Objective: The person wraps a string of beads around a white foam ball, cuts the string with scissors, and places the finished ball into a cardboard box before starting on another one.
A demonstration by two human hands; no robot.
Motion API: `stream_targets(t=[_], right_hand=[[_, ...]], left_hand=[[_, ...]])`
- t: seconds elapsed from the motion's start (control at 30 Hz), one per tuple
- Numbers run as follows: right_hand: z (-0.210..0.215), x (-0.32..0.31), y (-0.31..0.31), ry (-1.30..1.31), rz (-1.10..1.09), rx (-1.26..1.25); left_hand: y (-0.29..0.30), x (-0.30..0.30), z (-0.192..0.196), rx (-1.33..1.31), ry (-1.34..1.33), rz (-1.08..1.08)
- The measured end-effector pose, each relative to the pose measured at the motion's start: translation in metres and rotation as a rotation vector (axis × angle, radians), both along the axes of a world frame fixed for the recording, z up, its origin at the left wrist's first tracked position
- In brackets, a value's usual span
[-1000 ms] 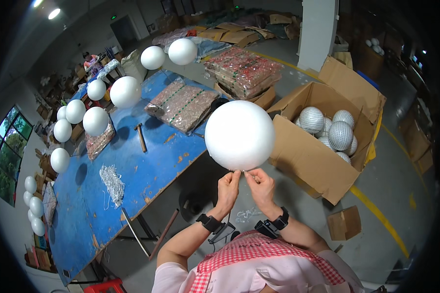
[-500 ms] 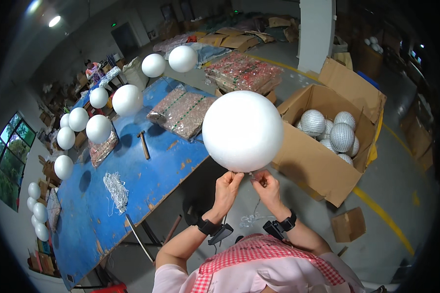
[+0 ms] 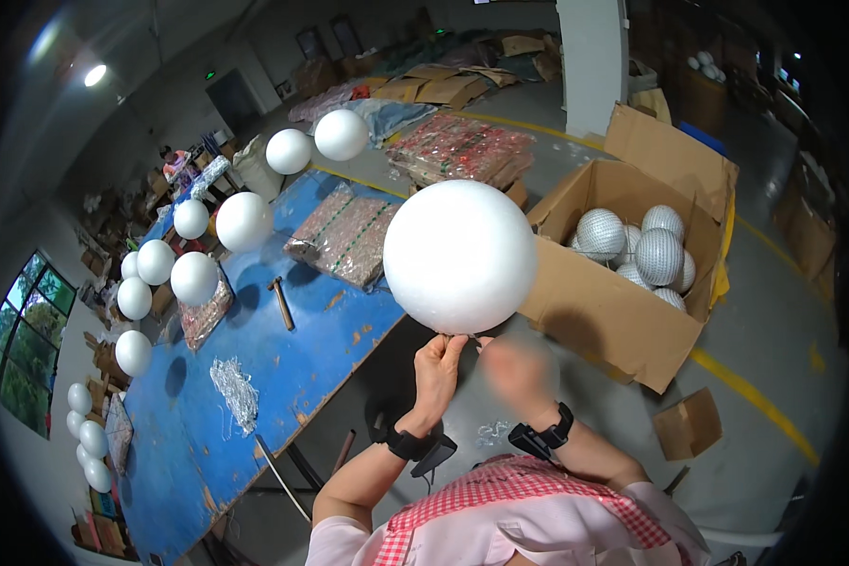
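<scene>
A large smooth white ball [image 3: 459,257] stands upright in front of me, just above my hands. At its underside my left hand [image 3: 434,377] is closed in a pinch, thumb against finger; what it grips there is too small to make out. Beside it, my right hand [image 3: 521,375] is smeared by motion below the ball's lower right, so its fingers do not show clearly. A clear, tangled strand [image 3: 492,432] lies below, between my forearms.
On the blue table [image 3: 193,453] at left are a hammer [image 3: 281,304], a hank of silvery string [image 3: 234,394] and bagged packs [image 3: 344,236]. Several white balls [image 3: 245,222] stand along its far edge. At right, an open carton [image 3: 623,311] holds silver mesh-patterned balls [image 3: 658,257].
My right hand, earlier pinching a thin strand under the ball, is now blurred by motion. My left hand keeps its pinch. The whole view has shifted slightly.
</scene>
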State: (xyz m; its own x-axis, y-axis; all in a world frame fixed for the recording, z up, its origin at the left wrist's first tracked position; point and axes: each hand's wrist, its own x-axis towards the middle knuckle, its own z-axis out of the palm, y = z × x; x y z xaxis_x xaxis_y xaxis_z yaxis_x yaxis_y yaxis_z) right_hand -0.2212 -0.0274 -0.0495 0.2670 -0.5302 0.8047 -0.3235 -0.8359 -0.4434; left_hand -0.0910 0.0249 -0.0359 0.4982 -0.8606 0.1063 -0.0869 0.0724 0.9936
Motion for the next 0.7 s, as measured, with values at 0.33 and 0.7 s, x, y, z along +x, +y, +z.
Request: stream_targets(t=[0.33, 0.7], right_hand=[[0.004, 0.003, 0.006, -0.111, 0.001, 0.108], [0.011, 0.0, 0.008, -0.229, 0.1, 0.386]], left_hand=[[-0.003, -0.008, -0.005, -0.005, -0.001, 0.022], [0.004, -0.015, 0.001, -0.02, -0.007, 0.039]])
